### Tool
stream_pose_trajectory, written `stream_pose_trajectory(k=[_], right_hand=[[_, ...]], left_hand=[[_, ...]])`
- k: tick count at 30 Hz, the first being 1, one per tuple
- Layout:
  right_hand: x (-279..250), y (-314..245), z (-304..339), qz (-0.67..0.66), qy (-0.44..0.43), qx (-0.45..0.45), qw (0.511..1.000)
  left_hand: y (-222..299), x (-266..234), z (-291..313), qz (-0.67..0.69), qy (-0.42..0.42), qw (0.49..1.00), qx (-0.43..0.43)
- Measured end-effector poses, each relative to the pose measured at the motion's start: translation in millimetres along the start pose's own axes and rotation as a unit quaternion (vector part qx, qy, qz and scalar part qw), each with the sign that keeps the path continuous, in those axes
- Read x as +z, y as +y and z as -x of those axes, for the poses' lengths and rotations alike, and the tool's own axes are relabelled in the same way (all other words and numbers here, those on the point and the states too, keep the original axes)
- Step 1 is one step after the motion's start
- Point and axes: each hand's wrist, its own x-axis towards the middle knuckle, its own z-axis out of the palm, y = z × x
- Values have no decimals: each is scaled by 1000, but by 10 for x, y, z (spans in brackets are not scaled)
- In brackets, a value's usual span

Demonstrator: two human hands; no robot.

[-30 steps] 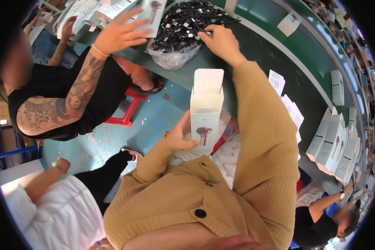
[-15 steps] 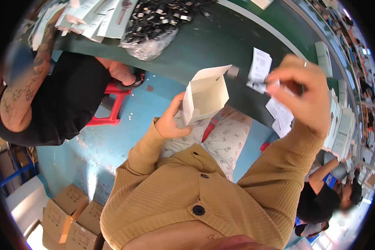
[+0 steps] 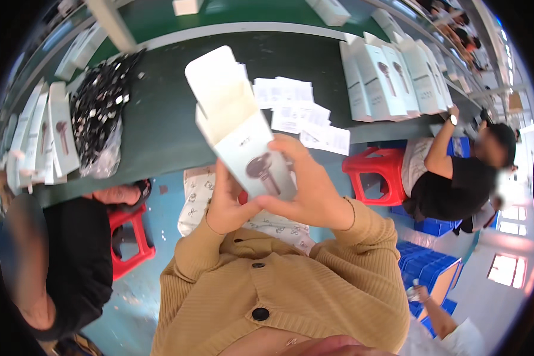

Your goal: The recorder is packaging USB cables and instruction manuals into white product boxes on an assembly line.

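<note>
I hold a tall white carton (image 3: 238, 127) with both hands close to my chest; its top flap is open and a picture of a small dark device is on its front. My left hand (image 3: 226, 202) grips its lower left side. My right hand (image 3: 305, 187) wraps round its lower right side, fingers over the front. Folded white leaflets (image 3: 296, 113) lie on the dark green table (image 3: 166, 127) just beyond the carton. Whether anything is inside the carton is hidden.
A clear bag of small black parts (image 3: 101, 110) lies at the table's left, with white cartons (image 3: 47, 133) beside it. A row of upright white cartons (image 3: 391, 74) stands at the right. Seated people on red stools (image 3: 374, 172) work at left (image 3: 71, 261) and right (image 3: 457, 178).
My right hand, which reached to the black parts and then held up a white leaflet, has come back onto the carton. The carton has been raised and tilted, and my view swung right.
</note>
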Motion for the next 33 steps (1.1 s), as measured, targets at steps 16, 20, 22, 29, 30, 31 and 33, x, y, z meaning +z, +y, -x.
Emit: stream_pose_trajectory(k=[16,20,22,29,30,31,33], right_hand=[[-2145,815,-369,365,253,168,880],[-2454,1245,-468,448,192,243,839],[-2273,1250,-515,618,280,56,732],[-594,1544,-515,607,128,-59,782],[-593,1727,-507,645,105,-6,757],[-658,1891,-508,656,97,19,748],[-807,2039,-453,692,111,-6,714]], left_hand=[[78,248,-404,-33,-117,991,-51],[-60,-114,-95,-6,-17,994,-105],[-76,-255,36,0,9,994,-109],[25,-334,328,-23,55,994,-89],[33,-313,336,-34,50,995,-82],[36,-297,334,-44,46,995,-75],[55,-267,332,-46,51,995,-73]])
